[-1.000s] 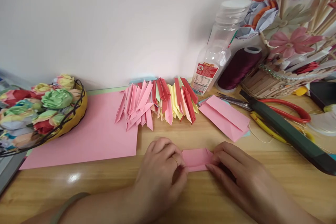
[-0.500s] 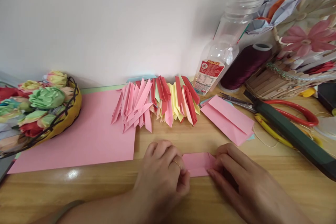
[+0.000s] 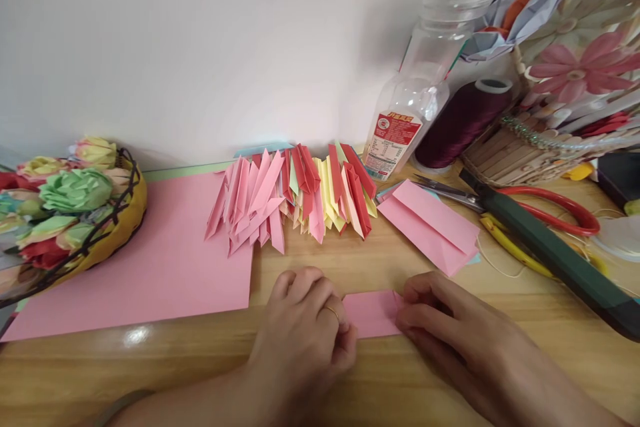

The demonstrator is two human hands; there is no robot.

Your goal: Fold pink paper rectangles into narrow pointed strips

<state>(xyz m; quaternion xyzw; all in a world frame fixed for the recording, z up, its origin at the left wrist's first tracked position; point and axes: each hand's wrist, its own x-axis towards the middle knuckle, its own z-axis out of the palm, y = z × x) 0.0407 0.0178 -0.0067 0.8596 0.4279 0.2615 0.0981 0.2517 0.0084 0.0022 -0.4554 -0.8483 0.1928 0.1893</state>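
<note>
A small pink folded paper strip [image 3: 371, 313] lies flat on the wooden table between my two hands. My left hand [image 3: 310, 327], with a ring on one finger, is curled closed over the strip's left end. At its right end my right hand [image 3: 450, 327] pinches the paper, and a slanted fold shows beside the fingertips. The fingers cover both ends of the strip. Beyond the hands sits a row of folded paper pieces [image 3: 260, 197] in pink, red, yellow and green. More pink folded paper [image 3: 430, 223] lies behind my right hand.
A large pink sheet [image 3: 200, 267] lies at left under a yellow basket [image 3: 135, 207] of paper flowers. To the right are scissors [image 3: 575, 207], a dark green-handled tool [image 3: 550, 250], a clear bottle [image 3: 395, 140], a purple thread spool [image 3: 463, 120] and a wooden-stick basket [image 3: 510, 150].
The view has shifted slightly, so most things appear a little farther left. My right hand's fingertips have closed in slightly on the strip's right end. Both hands stay on the paper.
</note>
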